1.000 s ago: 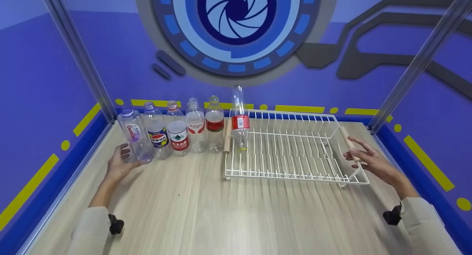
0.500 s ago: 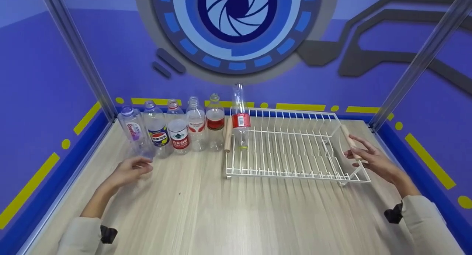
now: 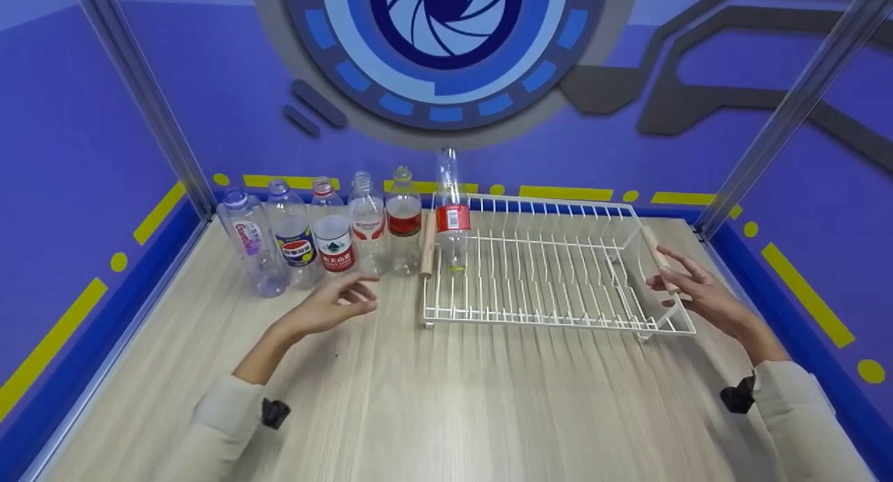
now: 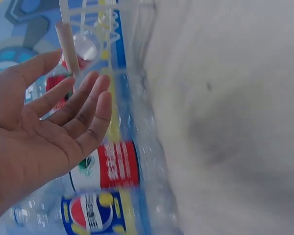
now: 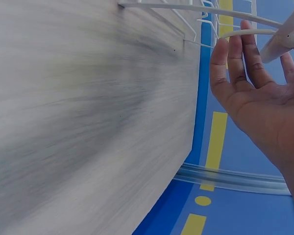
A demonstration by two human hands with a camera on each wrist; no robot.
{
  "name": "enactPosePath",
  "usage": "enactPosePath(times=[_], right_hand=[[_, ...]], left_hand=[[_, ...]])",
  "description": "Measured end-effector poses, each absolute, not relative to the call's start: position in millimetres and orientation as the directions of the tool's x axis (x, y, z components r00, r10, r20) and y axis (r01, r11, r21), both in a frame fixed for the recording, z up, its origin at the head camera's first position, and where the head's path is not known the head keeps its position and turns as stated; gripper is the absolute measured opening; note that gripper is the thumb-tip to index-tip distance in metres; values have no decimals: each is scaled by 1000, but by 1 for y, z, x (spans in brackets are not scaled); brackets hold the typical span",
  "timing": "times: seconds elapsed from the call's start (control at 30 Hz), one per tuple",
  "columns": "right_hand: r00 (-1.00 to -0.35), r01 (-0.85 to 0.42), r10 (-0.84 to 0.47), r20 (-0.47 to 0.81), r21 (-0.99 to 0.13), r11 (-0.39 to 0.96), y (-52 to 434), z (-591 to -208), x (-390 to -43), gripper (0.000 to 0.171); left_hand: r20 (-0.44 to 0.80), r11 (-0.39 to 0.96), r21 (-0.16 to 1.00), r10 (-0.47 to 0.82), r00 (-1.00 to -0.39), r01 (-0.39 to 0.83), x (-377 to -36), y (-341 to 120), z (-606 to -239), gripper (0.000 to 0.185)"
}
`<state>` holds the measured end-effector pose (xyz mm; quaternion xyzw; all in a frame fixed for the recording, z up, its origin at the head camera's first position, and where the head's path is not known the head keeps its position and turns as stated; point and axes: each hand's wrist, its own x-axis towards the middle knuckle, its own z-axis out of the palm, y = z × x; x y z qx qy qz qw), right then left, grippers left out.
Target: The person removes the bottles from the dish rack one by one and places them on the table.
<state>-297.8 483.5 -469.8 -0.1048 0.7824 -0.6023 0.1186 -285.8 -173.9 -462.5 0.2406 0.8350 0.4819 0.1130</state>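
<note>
Beside my right hand [image 3: 698, 295], fingers [image 5: 220, 68] spread and relaxed, runs the dish rack's [image 3: 544, 273] wooden handle [image 3: 654, 248], just touching them. My left hand [image 3: 333, 304] hovers palm-up over the surface [image 3: 446, 398], fingers [image 4: 95, 105] loosely open, empty; upright bottles [image 3: 333, 234] stand just beyond them.

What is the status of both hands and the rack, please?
Left hand open, holding nothing, in front of the bottles. Right hand open at the rack handle. One bottle upright in rack; nothing between.
</note>
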Motion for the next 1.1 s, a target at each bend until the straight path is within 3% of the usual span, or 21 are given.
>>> enactPosePath(times=[0.43,0.63,0.9,1.1], right_hand=[[-955,-48,-292,-48,-949,313,479,-464,-297,55],[-952,-72,-303,-46,-926,370,481,-461,-297,54],[-960,-56,-258,-108,-830,555,479,-444,-296,58],[-963,-76,-253,-94,-804,589,479,-434,-298,59]], left_hand=[[59,373,888,488,-871,269,-296,-112,-466,66],[89,333,899,499,-862,286,-299,-99,-471,64],[109,293,913,497,-861,284,-306,-91,-477,66],[111,280,920,487,-866,275,-305,-91,-480,70]])
